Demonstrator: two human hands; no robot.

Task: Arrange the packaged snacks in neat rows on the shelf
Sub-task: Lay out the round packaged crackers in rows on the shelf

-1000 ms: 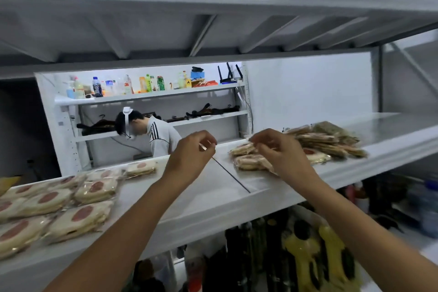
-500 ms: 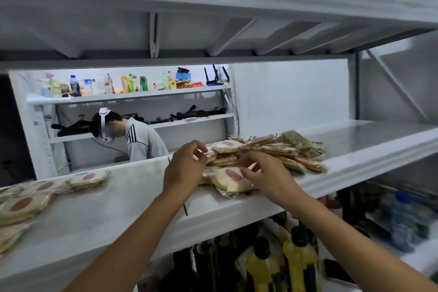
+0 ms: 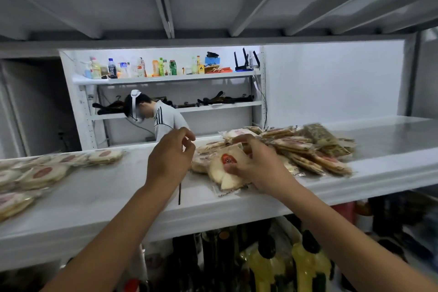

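A loose pile of packaged snacks (image 3: 308, 149) lies on the white shelf (image 3: 391, 147), right of centre. At the pile's near left edge, my right hand (image 3: 258, 168) grips a round pale packet with a red label (image 3: 221, 176), thumb on its face, tilting it up off the shelf. Just left of the pile hovers my left hand (image 3: 170, 156), its fingers loosely curled with nothing in them. Flat rows of the same round packets (image 3: 42, 173) lie at the shelf's left end, blurred.
A dark seam (image 3: 179, 194) crosses the shelf below my left hand. Bottles with yellow contents (image 3: 308, 261) stand on the level below. The upper shelf's underside (image 3: 166, 7) hangs low overhead. Behind the shelf, a person (image 3: 163, 118) bends before another rack of bottles (image 3: 161, 69).
My right hand has taken a round packet at the pile's near edge and tilted it up. My left hand has come closer to the pile. The view has shifted right.
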